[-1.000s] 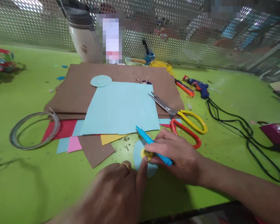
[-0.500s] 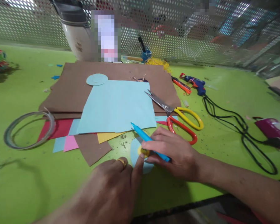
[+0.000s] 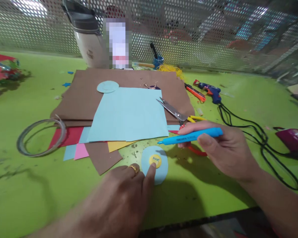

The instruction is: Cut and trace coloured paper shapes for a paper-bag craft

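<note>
My left hand (image 3: 121, 195) rests low on the table, its index fingertip pressing on a small yellow disc (image 3: 152, 158). The disc has dark writing on it and lies on a light blue rounded paper piece (image 3: 161, 175). Over to the right, my right hand (image 3: 225, 152) grips a light blue felt-tip pen (image 3: 188, 137), tip pointing left, just above and right of the paper piece. Behind that hand lie scissors (image 3: 175, 112) with yellow and red handles, partly hidden by it. A large light blue sheet (image 3: 129, 114) lies beyond both hands.
Brown sheets (image 3: 81, 96) lie under the blue sheet, with a blue disc (image 3: 108, 86) on top. A tape ring (image 3: 21, 145) is at left. At right are a cutter (image 3: 195, 92), a glue gun (image 3: 212, 92) and its cord (image 3: 259, 132). A bottle (image 3: 89, 49) stands behind.
My right hand has lifted away from the yellow disc and moved right with the felt-tip pen, now held nearly level. My left index finger stays on the disc, whose writing now shows.
</note>
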`<state>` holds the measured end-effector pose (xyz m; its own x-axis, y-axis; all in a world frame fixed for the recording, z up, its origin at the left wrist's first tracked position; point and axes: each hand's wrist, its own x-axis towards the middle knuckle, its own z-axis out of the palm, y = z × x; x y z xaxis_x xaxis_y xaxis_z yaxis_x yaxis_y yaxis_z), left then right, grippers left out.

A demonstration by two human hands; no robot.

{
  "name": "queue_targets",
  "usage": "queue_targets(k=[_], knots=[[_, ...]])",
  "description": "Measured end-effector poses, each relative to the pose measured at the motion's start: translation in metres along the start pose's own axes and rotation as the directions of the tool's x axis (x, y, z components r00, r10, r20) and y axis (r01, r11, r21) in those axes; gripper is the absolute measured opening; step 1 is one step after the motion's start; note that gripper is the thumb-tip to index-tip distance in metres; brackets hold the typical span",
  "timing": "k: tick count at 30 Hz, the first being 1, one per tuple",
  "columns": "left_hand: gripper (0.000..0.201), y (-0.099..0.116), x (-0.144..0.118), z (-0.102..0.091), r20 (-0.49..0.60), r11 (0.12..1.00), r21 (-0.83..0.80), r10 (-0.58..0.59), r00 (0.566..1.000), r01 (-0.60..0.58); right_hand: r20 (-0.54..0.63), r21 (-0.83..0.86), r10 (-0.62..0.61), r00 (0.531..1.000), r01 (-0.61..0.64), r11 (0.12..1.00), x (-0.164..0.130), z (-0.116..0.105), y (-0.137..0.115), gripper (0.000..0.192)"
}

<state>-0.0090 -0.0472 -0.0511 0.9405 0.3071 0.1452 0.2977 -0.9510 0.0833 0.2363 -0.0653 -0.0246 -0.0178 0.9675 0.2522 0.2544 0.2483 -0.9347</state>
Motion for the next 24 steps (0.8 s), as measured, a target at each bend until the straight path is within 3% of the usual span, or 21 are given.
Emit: queue_targets(k=[6,11,16,20,24], knots=[[0.065,-0.005,0.009,-0.011,0.022,1.0,-0.007,0.005,1.0,-0.004,0.092,-0.239,0.05,0.995,-0.026,0.971,0.003,0.007,0.0,0.01],[0.066,-0.003,0.007,-0.01,-0.006,0.999,0.034,0.016,1.0,-0.016,0.127,-0.227,-0.007,0.992,0.036,0.973,0.0,0.011,-0.001,0.016],[0.065,-0.003,0.003,-0.002,0.034,0.999,0.048,0.009,0.999,-0.01,0.317,-0.359,-0.106,0.943,0.222,0.906,-0.006,0.019,0.012,0.019],[0.063,-0.004,0.002,0.001,0.019,0.999,0.028,0.032,0.999,-0.033,0.351,-0.387,-0.236,0.906,0.37,0.844,-0.01,0.026,0.025,0.02],[0.061,-0.004,0.003,0.001,0.017,0.999,0.018,0.033,0.999,-0.033,0.383,-0.372,-0.285,0.879,0.429,0.823,-0.01,0.03,0.03,0.022]])
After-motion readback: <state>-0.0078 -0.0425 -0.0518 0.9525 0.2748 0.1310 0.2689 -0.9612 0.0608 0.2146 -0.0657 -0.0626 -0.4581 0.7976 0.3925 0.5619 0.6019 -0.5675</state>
